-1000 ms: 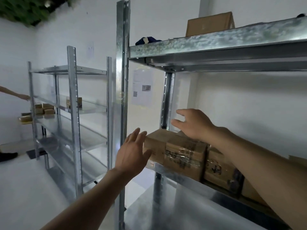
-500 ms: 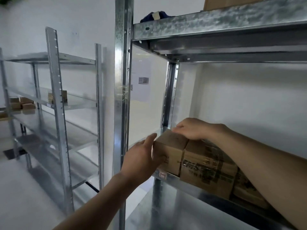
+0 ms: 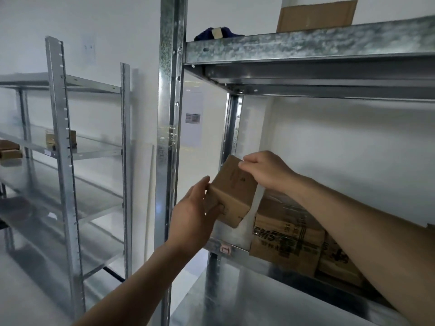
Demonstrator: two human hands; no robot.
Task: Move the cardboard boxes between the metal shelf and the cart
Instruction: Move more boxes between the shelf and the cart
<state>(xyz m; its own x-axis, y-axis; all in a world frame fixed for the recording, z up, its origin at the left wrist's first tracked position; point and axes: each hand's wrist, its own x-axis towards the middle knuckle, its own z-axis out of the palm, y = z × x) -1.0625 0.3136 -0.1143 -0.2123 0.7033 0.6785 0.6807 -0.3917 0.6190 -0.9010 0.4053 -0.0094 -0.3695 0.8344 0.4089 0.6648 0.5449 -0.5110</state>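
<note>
Here left hand grips tilted box

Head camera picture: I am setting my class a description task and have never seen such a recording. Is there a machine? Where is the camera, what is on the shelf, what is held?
No machine here: these are a person's two bare hands, filmed by a camera worn on the head, looking forward and down. The left hand grips the lower end of a small cardboard box; the right hand pinches its upper edge. The box is tilted and looks lifted off the metal shelf. Beside it, printed boxes stand on the same level. On the level above lie a cardboard piece and something dark blue.
</note>
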